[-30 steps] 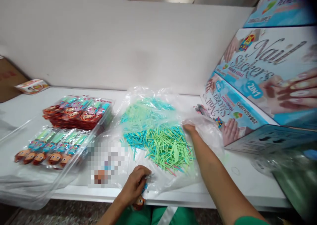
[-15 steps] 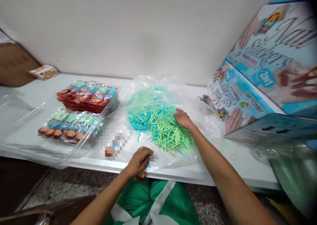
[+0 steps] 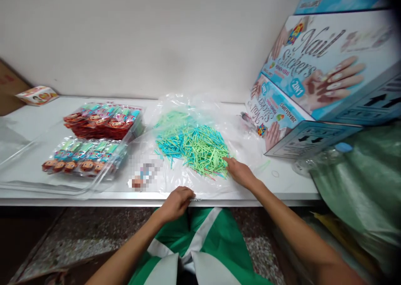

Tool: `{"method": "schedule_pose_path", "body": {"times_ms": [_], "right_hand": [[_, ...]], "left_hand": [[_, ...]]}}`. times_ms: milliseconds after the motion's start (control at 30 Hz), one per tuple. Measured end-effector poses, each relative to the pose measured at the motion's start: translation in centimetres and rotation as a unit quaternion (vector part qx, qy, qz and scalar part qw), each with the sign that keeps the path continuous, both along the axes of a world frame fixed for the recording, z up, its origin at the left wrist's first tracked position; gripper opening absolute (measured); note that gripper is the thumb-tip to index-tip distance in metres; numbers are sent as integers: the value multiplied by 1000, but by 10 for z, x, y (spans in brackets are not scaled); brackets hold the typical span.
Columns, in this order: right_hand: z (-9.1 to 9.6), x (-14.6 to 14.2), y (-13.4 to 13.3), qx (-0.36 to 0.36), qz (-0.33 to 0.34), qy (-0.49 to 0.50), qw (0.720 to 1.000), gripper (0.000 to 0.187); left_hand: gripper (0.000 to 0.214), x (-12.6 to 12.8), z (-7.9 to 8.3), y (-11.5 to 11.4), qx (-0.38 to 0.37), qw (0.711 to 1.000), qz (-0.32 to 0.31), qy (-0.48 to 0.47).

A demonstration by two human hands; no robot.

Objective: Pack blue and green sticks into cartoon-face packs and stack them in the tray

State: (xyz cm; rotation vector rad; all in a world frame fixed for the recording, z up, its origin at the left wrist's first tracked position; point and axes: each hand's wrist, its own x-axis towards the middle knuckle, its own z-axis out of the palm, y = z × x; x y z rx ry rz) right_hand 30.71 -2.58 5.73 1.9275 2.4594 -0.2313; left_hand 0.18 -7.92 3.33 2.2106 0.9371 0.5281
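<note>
A heap of thin green and blue sticks (image 3: 196, 149) lies on a clear plastic bag (image 3: 200, 109) spread over the white shelf. My right hand (image 3: 239, 172) rests at the heap's near right edge, fingers together and pointing into the sticks. My left hand (image 3: 177, 201) is closed at the shelf's front edge, pinching the near rim of the plastic sheet. What else it holds is hidden.
Packs of cartoon-head toys in clear plastic lie at the left (image 3: 84, 159), with a red-backed stack (image 3: 102, 120) behind them. Blue "Nail Stickers" boxes (image 3: 313, 72) stand stacked at the right. A green sack (image 3: 360, 180) fills the right corner. A small carton (image 3: 37, 95) sits far left.
My right hand has drawn back from the far side of the stick heap to its near right edge. My left hand stays closed at the shelf's front edge.
</note>
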Motion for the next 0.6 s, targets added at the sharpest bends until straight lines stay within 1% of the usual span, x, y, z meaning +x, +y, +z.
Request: {"method": "schedule_pose_path", "body": {"times_ms": [33, 100, 133, 200, 300, 400, 600], "right_hand": [[2, -4, 9, 10, 29, -20, 999, 45], [4, -12, 29, -1, 82, -51, 995, 46], [4, -16, 38, -10, 100, -60, 993, 46], [3, -21, 53, -20, 113, -68, 991, 43], [0, -25, 68, -13, 97, -68, 993, 33], [1, -24, 76, 0, 74, -56, 996, 24], [10, -13, 90, 21, 38, -2, 999, 21]], "left_hand": [[27, 0, -1, 0, -7, 1000, 6, -6], [29, 0, -3, -1, -26, 999, 13, -21], [30, 0, -5, -1, -33, 999, 21, -31], [29, 0, -8, -2, -45, 997, 34, -50], [26, 0, -10, -3, -58, 995, 42, -66], [22, 0, -7, -1, -74, 994, 46, -60], [20, 1, 4, 3, -111, 991, 80, -9]]}}
